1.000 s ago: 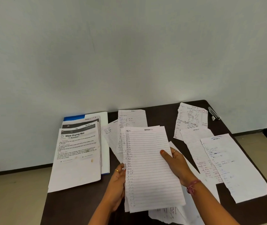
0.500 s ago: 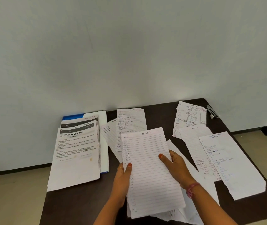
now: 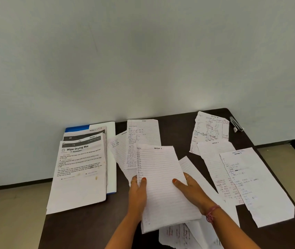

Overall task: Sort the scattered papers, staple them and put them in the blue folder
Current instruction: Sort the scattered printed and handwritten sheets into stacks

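Above dark table [image 3: 175,130], left hand [image 3: 137,193] and right hand [image 3: 190,190] grip lined sheet [image 3: 163,178] between them.

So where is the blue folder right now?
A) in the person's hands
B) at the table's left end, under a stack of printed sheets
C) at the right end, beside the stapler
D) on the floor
B: the blue folder lies flat at the left end of the dark table, only its blue corner showing behind the stack of printed sheets that lies on it.
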Tool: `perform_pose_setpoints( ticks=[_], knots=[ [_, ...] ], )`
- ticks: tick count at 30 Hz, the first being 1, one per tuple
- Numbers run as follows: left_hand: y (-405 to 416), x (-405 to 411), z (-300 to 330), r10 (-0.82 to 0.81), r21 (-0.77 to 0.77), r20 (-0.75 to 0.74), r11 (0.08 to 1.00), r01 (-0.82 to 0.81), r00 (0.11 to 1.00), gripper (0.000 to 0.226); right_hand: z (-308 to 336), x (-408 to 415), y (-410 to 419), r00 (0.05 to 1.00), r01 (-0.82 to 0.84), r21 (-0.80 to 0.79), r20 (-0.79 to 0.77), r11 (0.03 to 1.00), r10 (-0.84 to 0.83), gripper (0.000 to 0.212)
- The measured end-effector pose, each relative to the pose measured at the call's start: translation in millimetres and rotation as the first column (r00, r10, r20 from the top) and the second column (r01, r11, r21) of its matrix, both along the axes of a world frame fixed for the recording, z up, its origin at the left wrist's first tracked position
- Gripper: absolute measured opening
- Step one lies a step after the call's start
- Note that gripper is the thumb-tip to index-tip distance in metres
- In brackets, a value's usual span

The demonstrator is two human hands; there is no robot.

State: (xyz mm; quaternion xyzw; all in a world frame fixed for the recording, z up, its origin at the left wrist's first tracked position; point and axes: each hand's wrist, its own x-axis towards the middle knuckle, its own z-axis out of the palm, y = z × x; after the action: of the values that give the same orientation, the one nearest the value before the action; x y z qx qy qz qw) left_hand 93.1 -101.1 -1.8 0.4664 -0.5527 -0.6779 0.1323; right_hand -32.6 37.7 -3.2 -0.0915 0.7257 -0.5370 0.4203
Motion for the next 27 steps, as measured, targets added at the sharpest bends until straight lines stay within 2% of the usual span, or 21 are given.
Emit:
perform_pose_setpoints(
  ticks=[6, 9, 13, 14, 16, 17, 19, 21, 25, 27],
  knots=[
    [-9.6, -16.9, -15.6, -0.144, -0.187, 0.142, 0.968, 0.170, 0.979, 0.036, -10.5, -23.2, -3.3, 0.995, -0.046, 0.049, -0.090, 0.998, 0.050, 0.036],
    [-19.5, -23.0, -29.8, -0.192, -0.225, 0.191, 0.946, 0.233, 0.963, 0.035, -15.9, -35.4, -3.6, 0.994, -0.069, 0.047, -0.085, 0.997, 0.073, 0.035],
    [-33.1, -29.6, -35.6, -0.027, -0.325, 0.248, 0.939, 0.109, 0.968, 0.031, -22.2, -47.9, -3.1, 0.997, -0.018, 0.041, -0.081, 0.999, 0.021, 0.029],
    [-38.4, -29.8, -37.7, 0.005, -0.400, 0.288, 0.909, 0.115, 0.957, 0.034, -23.3, -50.7, -2.4, 0.996, 0.001, 0.049, -0.086, 0.999, 0.003, 0.029],
    [-46.9, -28.0, -43.5, -0.045, -0.538, 0.433, 0.788, 0.298, 0.900, 0.044, -26.6, -56.3, 0.1, 0.995, 0.043, 0.054, -0.094, 0.998, -0.038, 0.028],
    [-50.1, -26.5, -47.2, -0.101, -0.545, 0.534, 0.718, 0.433, 0.839, 0.052, -28.5, -58.3, 0.8, 0.994, 0.064, 0.053, -0.091, 0.997, -0.059, 0.028],
    [-51.7, -22.9, -55.3, -0.176, -0.455, 0.708, 0.628, 0.632, 0.684, 0.068, -30.8, -60.2, 1.9, 0.992, 0.093, 0.052, -0.086, 0.994, -0.089, 0.025],
    [-50.6, -20.7, -59.0, -0.199, -0.377, 0.784, 0.600, 0.705, 0.588, 0.079, -34.3, -60.1, 3.5, 0.990, 0.115, 0.058, -0.083, 0.992, -0.110, 0.024],
    [-56.6, -26.1, -56.1, -0.212, -0.357, 0.752, 0.664, 0.657, 0.624, 0.095, -44.1, -56.3, 5.4, 0.988, 0.138, 0.068, -0.075, 0.988, -0.133, 0.027],
    [-65.7, -30.9, -53.5, -0.225, -0.323, 0.764, 0.679, 0.660, 0.605, 0.105, -46.1, -53.7, 3.8, 0.988, 0.145, 0.081, -0.069, 0.986, -0.139, 0.026]
  ],
)
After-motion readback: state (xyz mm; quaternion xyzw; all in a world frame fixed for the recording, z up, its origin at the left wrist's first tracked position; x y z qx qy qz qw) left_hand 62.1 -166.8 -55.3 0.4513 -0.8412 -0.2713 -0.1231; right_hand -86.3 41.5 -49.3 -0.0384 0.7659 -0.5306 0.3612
